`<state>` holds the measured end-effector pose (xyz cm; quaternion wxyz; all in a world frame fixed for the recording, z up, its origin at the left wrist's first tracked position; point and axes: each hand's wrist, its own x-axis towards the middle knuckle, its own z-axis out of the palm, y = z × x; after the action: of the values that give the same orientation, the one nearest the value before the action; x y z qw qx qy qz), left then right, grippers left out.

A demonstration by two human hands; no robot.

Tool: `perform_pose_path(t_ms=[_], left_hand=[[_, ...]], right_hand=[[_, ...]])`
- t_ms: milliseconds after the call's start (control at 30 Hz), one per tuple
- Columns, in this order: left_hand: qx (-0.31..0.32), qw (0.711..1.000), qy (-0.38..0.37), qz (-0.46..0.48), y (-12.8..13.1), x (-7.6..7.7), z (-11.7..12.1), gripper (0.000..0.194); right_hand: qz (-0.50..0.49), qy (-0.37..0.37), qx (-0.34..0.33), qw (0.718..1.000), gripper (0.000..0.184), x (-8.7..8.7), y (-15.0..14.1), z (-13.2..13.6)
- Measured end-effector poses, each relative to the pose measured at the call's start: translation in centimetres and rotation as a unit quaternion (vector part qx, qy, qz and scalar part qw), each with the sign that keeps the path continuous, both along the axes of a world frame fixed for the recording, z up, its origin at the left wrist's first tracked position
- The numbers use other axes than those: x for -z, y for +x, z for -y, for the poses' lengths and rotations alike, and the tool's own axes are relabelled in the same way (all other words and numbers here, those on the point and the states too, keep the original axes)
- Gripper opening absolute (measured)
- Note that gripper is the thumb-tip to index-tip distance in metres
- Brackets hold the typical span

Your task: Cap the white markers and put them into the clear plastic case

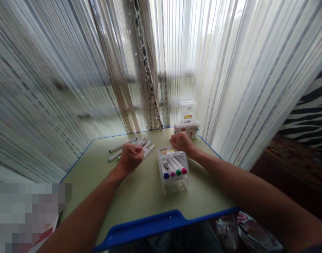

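My left hand (pixel 132 156) is closed in a fist over the table, beside the loose markers. Nothing shows between its fingers. Several white markers (pixel 123 144) with coloured ends lie in a scattered group behind and around that fist. My right hand (pixel 181 142) is also a fist, with no object visible in it. It is just behind and right of a clear plastic case (pixel 174 188). In the case, markers (pixel 174 165) lie in a row, their blue, pink, green and red ends facing me. Farther back, a second clear case (pixel 191 128) is partly hidden by my right hand.
The pale green tabletop (pixel 134 200) has a raised blue edge (pixel 150 222) along the front. White string curtains (pixel 229 70) hang close behind and on both sides. Plastic bags (pixel 226 232) are below the table's front right. A zebra-striped surface (pixel 308 109) is at the far right.
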<state>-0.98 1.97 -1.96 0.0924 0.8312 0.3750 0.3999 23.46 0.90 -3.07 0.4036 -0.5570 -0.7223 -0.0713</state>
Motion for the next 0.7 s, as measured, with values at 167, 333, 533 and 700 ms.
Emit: perform_pose_path(t_ms=[167, 333, 533, 700], left_hand=[[0.027, 0.999, 0.016, -0.037, 0.0, 0.2, -0.6, 0.035], [0.054, 0.996, 0.016, -0.066, 0.2, 0.4, -0.8, 0.036], [0.062, 0.993, 0.021, -0.096, 0.2, 0.2, -0.4, 0.038], [0.021, 0.993, 0.035, -0.111, -0.6, -0.5, -0.9, 0.034]], right_hand=[[0.01, 0.014, 0.002, 1.0, 0.038, -0.1, 0.1, -0.2], [0.017, 0.019, 0.003, 1.0, 0.04, -0.2, 0.2, -0.1], [0.026, 0.03, -0.009, 0.999, 0.041, 0.0, 0.5, -0.1], [0.037, 0.049, -0.038, 0.997, 0.034, 0.0, 1.8, 0.0]])
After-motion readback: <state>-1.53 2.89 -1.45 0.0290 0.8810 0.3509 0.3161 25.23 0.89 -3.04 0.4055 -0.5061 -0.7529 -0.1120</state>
